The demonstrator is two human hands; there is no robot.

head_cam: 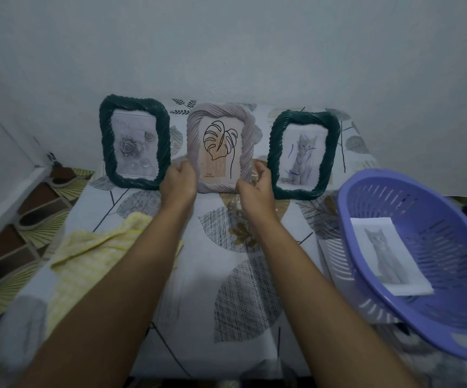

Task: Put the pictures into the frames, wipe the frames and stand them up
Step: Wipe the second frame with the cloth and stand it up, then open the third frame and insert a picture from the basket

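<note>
Three rope-edged frames stand upright along the wall at the back of the table. The dark green frame [134, 141] on the left holds a grey rose picture. In the middle, a pale pink frame [221, 148] holds a line drawing of a leaf. My left hand [179, 182] grips its lower left corner and my right hand [256, 183] grips its lower right corner. Another dark green frame [303, 154] on the right holds a cat picture. A yellow cloth [92, 253] lies on the table under my left forearm.
A purple plastic basket [428, 256] sits tilted at the right with a loose cat picture [389, 253] inside. The table [226, 275] wears a leaf-patterned cover. To the left the floor drops away, with patterned tiles and slippers [39, 217].
</note>
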